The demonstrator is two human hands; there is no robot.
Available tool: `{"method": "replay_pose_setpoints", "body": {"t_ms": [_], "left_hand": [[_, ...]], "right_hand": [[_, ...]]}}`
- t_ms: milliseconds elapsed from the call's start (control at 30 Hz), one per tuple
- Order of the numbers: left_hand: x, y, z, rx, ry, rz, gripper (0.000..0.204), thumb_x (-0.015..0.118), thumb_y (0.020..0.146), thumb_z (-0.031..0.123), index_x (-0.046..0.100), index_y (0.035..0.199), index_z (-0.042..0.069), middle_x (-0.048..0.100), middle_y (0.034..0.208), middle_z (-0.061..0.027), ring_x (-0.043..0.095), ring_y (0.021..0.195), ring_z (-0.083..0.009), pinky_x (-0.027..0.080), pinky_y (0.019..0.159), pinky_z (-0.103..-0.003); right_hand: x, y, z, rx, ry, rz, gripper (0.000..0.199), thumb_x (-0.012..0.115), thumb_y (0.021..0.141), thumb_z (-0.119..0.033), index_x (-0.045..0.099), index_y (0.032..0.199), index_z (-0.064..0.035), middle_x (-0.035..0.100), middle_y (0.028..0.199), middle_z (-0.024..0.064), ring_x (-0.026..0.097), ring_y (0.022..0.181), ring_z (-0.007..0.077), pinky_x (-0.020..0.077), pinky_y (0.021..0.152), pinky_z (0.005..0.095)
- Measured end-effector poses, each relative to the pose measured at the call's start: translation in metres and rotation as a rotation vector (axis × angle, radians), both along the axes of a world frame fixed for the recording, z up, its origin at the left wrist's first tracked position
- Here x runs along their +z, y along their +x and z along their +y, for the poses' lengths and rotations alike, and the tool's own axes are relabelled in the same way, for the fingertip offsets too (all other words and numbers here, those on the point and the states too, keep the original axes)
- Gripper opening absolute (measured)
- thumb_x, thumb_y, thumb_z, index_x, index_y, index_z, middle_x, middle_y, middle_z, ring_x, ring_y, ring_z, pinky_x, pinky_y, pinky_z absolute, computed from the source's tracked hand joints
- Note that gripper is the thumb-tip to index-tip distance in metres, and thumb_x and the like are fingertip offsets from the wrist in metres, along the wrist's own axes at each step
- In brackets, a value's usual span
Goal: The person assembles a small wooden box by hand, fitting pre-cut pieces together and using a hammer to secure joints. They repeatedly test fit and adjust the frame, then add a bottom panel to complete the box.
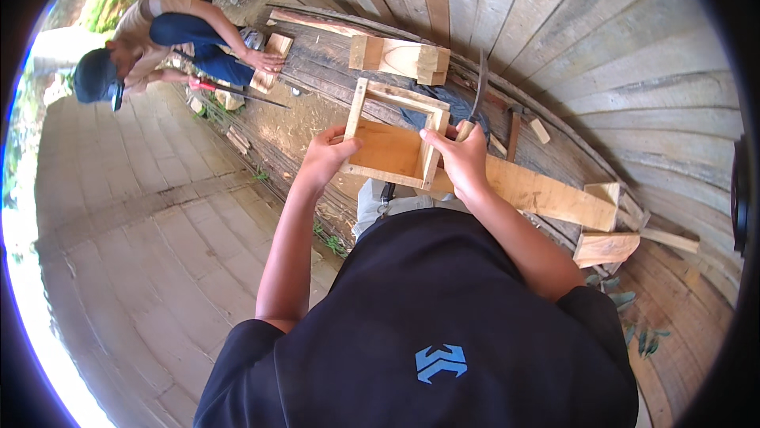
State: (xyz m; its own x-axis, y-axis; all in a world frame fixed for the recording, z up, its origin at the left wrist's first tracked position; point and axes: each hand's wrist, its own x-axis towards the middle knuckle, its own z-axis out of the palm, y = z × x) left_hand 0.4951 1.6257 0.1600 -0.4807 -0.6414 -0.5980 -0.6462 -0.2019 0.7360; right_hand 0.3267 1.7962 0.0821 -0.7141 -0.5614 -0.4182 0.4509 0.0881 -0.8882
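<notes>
An open wooden box [385, 145] with a pale square frame is held up in front of my body. My left hand [324, 160] grips its left side, the thumb over the edge. At the opposite side my right hand [461, 157] is closed, its thumb against the frame. That same hand also holds a long knife [481, 79], whose wooden handle shows between the fingers and whose dark blade, slightly curved, points away from me. Just beyond the box lies another wooden piece [400, 60] made of joined blocks.
At the far left a person [166, 48] bends over a board [271, 64] with a red-handled saw [237, 92]. A plank wall [617, 40] rises on the right. Near my right arm are a long board [538, 190] and a cut block [606, 248]. Dark cloth [455, 107] lies behind the box.
</notes>
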Motion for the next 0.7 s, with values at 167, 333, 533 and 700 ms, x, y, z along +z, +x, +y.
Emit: {"method": "replay_pose_setpoints", "body": {"t_ms": [167, 333, 533, 700], "left_hand": [[-0.008, -0.003, -0.005, -0.003, 0.041, -0.100, 0.053, 0.067, 0.082, 0.028, 0.058, 0.121, -0.007, 0.065, 0.103, -0.0108, 0.060, 0.091, -0.0162, 0.047, 0.080, -0.029], [-0.046, 0.012, -0.023, -0.003, 0.050, -0.131, 0.045, 0.064, 0.083, 0.027, 0.060, 0.116, -0.004, 0.063, 0.097, -0.0063, 0.059, 0.085, -0.0142, 0.047, 0.074, -0.028], [-0.096, 0.029, -0.044, -0.071, 0.091, -0.083, 0.050, 0.063, 0.081, 0.034, 0.055, 0.120, 0.003, 0.062, 0.101, -0.0065, 0.064, 0.088, -0.0171, 0.054, 0.072, -0.031], [-0.133, 0.037, -0.056, -0.059, 0.130, 0.053, 0.044, 0.064, 0.084, 0.023, 0.056, 0.121, 0.000, 0.061, 0.104, -0.0053, 0.057, 0.093, -0.0152, 0.046, 0.084, -0.032]], "right_hand": [[0.005, -0.015, 0.017, -0.110, 0.005, -0.025, 0.034, 0.069, 0.092, -0.032, 0.042, 0.090, -0.0110, 0.057, 0.079, 0.0008, 0.062, 0.069, 0.0111, 0.0514, 0.054, 0.0296], [-0.010, -0.025, 0.056, -0.065, 0.073, -0.231, 0.028, 0.064, 0.093, -0.025, 0.040, 0.093, -0.0102, 0.042, 0.072, -0.0010, 0.040, 0.048, 0.0074, 0.0344, 0.038, 0.0262], [-0.019, 0.025, 0.079, -0.040, 0.064, -0.612, 0.029, 0.054, 0.091, -0.023, 0.037, 0.106, -0.0052, 0.047, 0.078, 0.0052, 0.045, 0.053, 0.0102, 0.0379, 0.039, 0.0272], [-0.033, 0.073, 0.061, 0.050, 0.219, -0.417, 0.024, 0.048, 0.100, -0.027, 0.053, 0.097, -0.0035, 0.052, 0.071, 0.0026, 0.050, 0.054, 0.0105, 0.0405, 0.044, 0.0288]]}}
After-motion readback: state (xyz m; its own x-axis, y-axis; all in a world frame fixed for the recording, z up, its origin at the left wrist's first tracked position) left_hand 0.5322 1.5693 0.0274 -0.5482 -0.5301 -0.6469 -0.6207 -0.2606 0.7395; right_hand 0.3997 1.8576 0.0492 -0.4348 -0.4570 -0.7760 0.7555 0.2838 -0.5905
